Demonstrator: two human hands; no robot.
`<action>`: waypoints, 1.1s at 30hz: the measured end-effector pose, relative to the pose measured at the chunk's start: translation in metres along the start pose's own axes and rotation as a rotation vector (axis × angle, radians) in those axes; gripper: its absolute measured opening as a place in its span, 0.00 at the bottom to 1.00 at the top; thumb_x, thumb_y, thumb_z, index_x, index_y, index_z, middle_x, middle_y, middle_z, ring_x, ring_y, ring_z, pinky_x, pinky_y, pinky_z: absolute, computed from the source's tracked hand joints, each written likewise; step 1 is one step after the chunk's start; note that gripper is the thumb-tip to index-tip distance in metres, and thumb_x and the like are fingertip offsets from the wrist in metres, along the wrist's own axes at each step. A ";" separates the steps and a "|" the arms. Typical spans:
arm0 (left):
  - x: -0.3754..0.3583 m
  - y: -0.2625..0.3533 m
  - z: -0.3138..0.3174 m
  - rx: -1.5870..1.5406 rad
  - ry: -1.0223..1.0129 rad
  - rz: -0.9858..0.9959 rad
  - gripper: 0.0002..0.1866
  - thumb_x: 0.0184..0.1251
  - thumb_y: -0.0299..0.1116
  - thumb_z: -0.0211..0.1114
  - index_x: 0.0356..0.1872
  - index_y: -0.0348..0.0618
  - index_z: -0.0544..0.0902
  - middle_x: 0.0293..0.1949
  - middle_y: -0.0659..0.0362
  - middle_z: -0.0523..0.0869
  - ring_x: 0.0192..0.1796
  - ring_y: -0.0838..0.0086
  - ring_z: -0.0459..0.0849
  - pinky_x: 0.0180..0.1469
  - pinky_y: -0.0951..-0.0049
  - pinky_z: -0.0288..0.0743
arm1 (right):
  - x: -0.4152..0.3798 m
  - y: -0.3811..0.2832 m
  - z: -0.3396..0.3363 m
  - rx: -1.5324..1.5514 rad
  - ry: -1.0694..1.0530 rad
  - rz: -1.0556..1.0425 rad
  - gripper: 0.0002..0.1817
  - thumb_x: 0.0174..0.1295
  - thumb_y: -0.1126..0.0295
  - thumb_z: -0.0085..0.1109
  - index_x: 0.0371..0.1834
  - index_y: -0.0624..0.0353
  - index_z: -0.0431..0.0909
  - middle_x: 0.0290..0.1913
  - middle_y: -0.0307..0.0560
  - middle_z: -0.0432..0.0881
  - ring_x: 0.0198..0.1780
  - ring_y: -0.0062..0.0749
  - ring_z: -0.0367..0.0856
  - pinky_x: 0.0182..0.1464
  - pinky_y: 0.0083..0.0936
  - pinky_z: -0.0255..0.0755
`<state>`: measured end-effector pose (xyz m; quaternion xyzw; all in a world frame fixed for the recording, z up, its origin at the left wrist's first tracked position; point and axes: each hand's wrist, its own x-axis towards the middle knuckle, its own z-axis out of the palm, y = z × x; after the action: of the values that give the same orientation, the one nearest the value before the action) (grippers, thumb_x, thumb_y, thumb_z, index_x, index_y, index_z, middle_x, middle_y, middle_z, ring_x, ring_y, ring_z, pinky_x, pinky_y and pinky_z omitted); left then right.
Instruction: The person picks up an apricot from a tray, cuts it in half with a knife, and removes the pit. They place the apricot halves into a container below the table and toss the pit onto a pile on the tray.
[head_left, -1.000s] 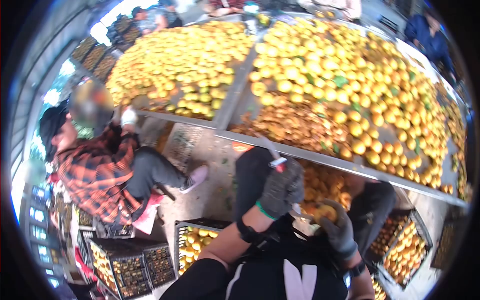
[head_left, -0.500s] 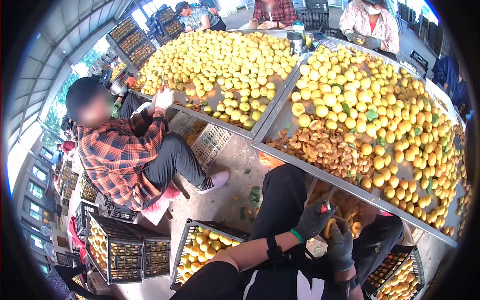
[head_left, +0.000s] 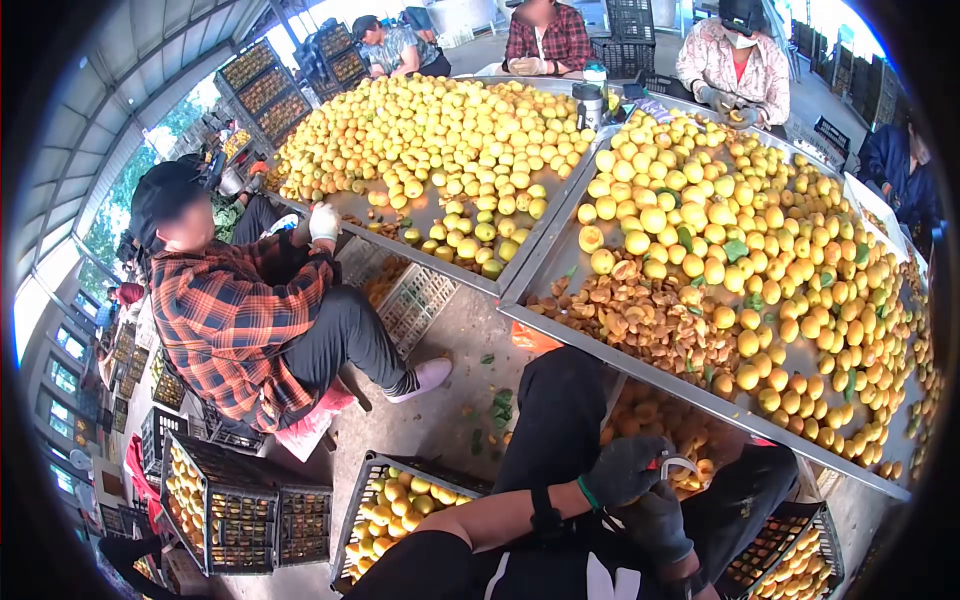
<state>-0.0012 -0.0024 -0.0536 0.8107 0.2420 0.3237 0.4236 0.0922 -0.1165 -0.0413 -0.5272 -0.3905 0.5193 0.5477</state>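
My left hand (head_left: 622, 473), in a dark grey glove with a green cuff, is closed on a curved knife (head_left: 681, 463). Its hooked metal blade points right, and a bit of red shows at its base. Just below, close against it, my right hand (head_left: 655, 525) wears a similar glove with its fingers curled in. Whatever those fingers hold is hidden. Beyond my hands, between my knees, lie halved apricots (head_left: 650, 420) in a container under the table edge.
Whole yellow apricots (head_left: 690, 200) and a pile of cut pieces (head_left: 640, 318) cover the metal table (head_left: 560, 328) ahead. A crate of apricots (head_left: 400, 508) stands at my left, another crate (head_left: 800, 560) at my right. A person in a plaid shirt (head_left: 240, 320) sits at left; others work across the table.
My hands have moved down toward my lap. The yellow apricot in my right hand is no longer visible, and the knife's curved blade now shows. My view has tilted slightly.
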 end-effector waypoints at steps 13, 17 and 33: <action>0.007 0.005 -0.001 0.004 -0.076 0.144 0.20 0.48 0.25 0.65 0.47 0.43 0.80 0.41 0.54 0.85 0.41 0.61 0.85 0.45 0.63 0.78 | 0.004 -0.008 0.000 -0.916 0.041 -0.455 0.08 0.58 0.71 0.59 0.40 0.57 0.80 0.38 0.42 0.82 0.42 0.35 0.82 0.44 0.28 0.77; 0.018 0.008 -0.009 -0.677 0.248 -0.166 0.15 0.54 0.25 0.65 0.45 0.42 0.79 0.44 0.57 0.84 0.42 0.69 0.84 0.45 0.65 0.79 | 0.013 -0.014 0.001 0.766 0.242 0.114 0.14 0.63 0.67 0.53 0.51 0.57 0.73 0.45 0.44 0.80 0.48 0.35 0.80 0.49 0.34 0.77; 0.029 0.037 -0.029 -1.432 0.168 -0.461 0.04 0.66 0.27 0.63 0.38 0.44 0.76 0.22 0.63 0.74 0.17 0.82 0.70 0.16 0.81 0.63 | -0.006 -0.041 -0.010 0.840 0.062 0.450 0.28 0.61 0.75 0.60 0.62 0.57 0.58 0.57 0.54 0.70 0.53 0.44 0.80 0.54 0.39 0.79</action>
<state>0.0018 0.0132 -0.0005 0.2387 0.1673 0.3659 0.8838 0.1075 -0.1198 -0.0014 -0.3466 -0.0064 0.7220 0.5988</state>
